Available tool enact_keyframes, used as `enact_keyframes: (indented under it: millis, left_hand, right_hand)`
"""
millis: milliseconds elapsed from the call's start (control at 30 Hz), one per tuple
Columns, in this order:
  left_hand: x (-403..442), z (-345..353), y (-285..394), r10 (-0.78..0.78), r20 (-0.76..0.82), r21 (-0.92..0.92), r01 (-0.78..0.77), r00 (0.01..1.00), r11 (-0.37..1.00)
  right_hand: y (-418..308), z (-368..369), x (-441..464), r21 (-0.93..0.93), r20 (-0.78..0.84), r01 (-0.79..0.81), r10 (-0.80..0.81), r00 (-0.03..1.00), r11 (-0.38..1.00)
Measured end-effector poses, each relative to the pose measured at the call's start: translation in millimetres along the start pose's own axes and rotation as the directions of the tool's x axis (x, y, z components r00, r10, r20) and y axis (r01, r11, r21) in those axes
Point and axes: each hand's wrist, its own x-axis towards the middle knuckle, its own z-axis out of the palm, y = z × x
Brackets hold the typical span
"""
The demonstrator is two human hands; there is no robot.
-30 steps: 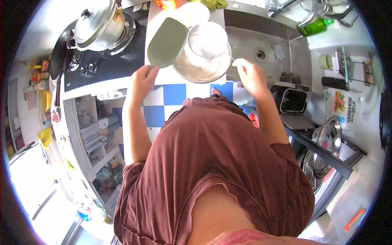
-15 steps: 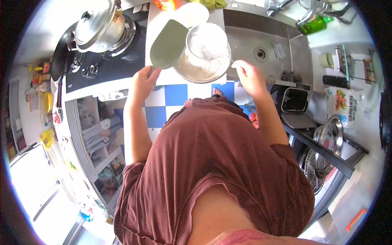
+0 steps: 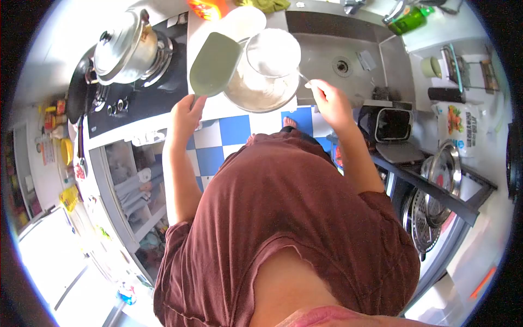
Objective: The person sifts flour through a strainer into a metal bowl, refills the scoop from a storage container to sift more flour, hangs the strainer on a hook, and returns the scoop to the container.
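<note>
My left hand [image 3: 187,115] is closed around the end of a dull green scoop [image 3: 216,64]. The scoop's broad head points away from me, at the left edge of a metal bowl [image 3: 260,106]. Pale flour-like powder [image 3: 268,87] lies inside that bowl. With thumb and fingers pinched together, my right hand [image 3: 331,103] grips the thin handle of a round sieve [image 3: 273,53]. The sieve is above the far part of the bowl and looks whitish inside; glare hides how much powder it holds. Behind it is a white round dish [image 3: 245,20], washed out by light.
To the left, a lidded steel pot [image 3: 122,52] stands on the black stove [image 3: 136,101]. The steel sink [image 3: 321,49] is on the right, with a green bottle [image 3: 411,20] beyond it. An orange package [image 3: 208,8] and a green cloth [image 3: 267,5] lie at the back.
The sieve has shifted slightly rightward relative to the bowl. The scoop is still in my left hand, near the bowl's left edge. The whole view has turned a little.
</note>
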Motion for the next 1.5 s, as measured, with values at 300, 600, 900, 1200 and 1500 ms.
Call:
enact_keyframes:
  millis: [300,600,900,1200,1500]
  left_hand:
    - [16.0,45.8,64.2,0.118,0.21,0.162,-0.154,0.97,0.975]
    - [40.6,122.7,114.7,0.27,0.56,0.053,-0.358,0.784,0.932]
    - [42.2,154.9,139.5,0.265,0.657,0.049,-0.39,0.706,0.919]
    - [44.8,154.6,137.9,0.227,0.64,0.092,-0.366,0.734,0.926]
    - [46.8,148.4,128.2,0.251,0.616,0.046,-0.352,0.747,0.935]
  right_hand:
    - [53.8,-21.4,-42.9,0.351,-0.21,-0.141,0.224,0.952,0.926]
    - [137.0,-76.0,-152.5,0.691,-0.527,-0.332,0.761,0.377,0.643]
    - [223.8,-65.4,-154.7,0.386,-0.773,-0.651,0.614,0.158,0.653]
    - [250.3,-51.7,-128.6,0.331,-0.766,-0.729,0.622,0.164,0.599]
    - [242.1,-55.1,-135.8,0.361,-0.727,-0.702,0.656,0.2,0.614]
